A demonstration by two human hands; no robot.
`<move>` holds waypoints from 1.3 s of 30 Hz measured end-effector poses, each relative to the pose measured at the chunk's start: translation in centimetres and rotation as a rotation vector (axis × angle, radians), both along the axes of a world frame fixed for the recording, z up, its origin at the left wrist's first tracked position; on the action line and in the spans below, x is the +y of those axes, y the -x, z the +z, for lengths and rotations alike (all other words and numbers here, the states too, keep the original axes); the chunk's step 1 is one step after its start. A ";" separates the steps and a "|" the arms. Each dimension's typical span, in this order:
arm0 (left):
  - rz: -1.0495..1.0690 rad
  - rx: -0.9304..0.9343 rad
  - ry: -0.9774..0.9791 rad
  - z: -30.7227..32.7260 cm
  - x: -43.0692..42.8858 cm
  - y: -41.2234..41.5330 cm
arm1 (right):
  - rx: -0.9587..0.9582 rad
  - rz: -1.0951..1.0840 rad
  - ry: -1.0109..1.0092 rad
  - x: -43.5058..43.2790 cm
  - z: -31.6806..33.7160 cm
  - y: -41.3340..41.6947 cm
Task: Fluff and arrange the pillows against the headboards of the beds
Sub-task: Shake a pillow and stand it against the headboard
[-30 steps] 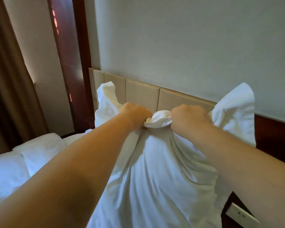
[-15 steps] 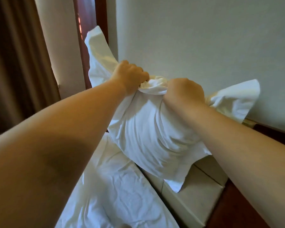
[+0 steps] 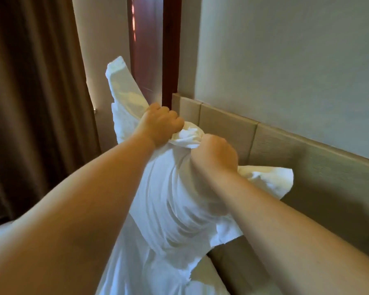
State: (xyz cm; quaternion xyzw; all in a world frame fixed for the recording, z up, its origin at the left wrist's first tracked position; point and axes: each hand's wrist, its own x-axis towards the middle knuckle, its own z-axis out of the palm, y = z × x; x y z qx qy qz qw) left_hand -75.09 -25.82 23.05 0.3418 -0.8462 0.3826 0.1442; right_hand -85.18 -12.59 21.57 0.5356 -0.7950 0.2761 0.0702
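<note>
Beside the padded headboard, above the bed's head edge, the white pillow hangs long axis upright, its bunched top edge gripped by left hand and right hand.

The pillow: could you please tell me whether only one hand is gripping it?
No, the left hand and the right hand both grip the bunched top edge of the pillow.
</note>
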 end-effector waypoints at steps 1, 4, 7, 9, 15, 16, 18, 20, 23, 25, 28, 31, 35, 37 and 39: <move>-0.020 0.021 -0.060 -1.5 -3.1 0.4 | -0.029 -0.001 -0.052 -2.8 -1.7 0.3; 0.026 0.027 -0.191 -6.1 -9.5 1.2 | -0.078 0.018 -0.177 -9.3 -6.4 1.4; 0.149 -0.015 -0.209 -10.5 -13.6 1.5 | -0.094 0.067 -0.244 -13.4 -9.3 2.9; 0.181 0.027 -0.204 -11.9 -15.3 2.3 | -0.099 0.083 -0.236 -15.0 -10.1 4.2; 0.205 0.074 -0.241 -10.4 -20.2 5.4 | 0.116 0.021 -0.265 -17.3 -8.2 9.1; 0.226 0.131 -0.259 -10.1 -21.0 5.8 | 0.174 0.007 -0.274 -17.7 -7.4 10.0; 0.237 0.260 -0.288 -9.4 -22.5 6.7 | 0.296 -0.022 -0.272 -18.5 -5.9 11.5; 0.193 0.295 -0.277 -8.7 -23.3 8.2 | 0.401 -0.063 -0.249 -19.1 -5.1 13.1; 0.094 0.297 -0.240 -8.4 -23.7 10.8 | 0.400 -0.151 -0.280 -19.4 -5.0 15.0; 0.051 0.369 -0.276 -9.2 -23.4 12.3 | 0.333 -0.182 -0.292 -19.2 -5.2 15.8; 0.013 0.652 -0.524 -10.3 -23.1 14.3 | 0.316 -0.204 -0.228 -19.1 -5.5 16.1; -0.114 0.806 -0.878 -10.9 -23.0 16.3 | 0.300 -0.233 -0.140 -19.3 -5.1 16.6; -0.323 0.687 -1.170 -11.0 -20.6 17.6 | 0.445 -0.143 -0.068 -19.4 -5.2 16.1; -0.361 0.787 -1.165 -11.2 -19.9 17.1 | 0.574 -0.017 0.042 -19.5 -5.7 15.1; -0.317 0.857 -1.015 -11.9 -19.8 15.5 | 0.643 0.086 0.137 -19.6 -6.3 13.5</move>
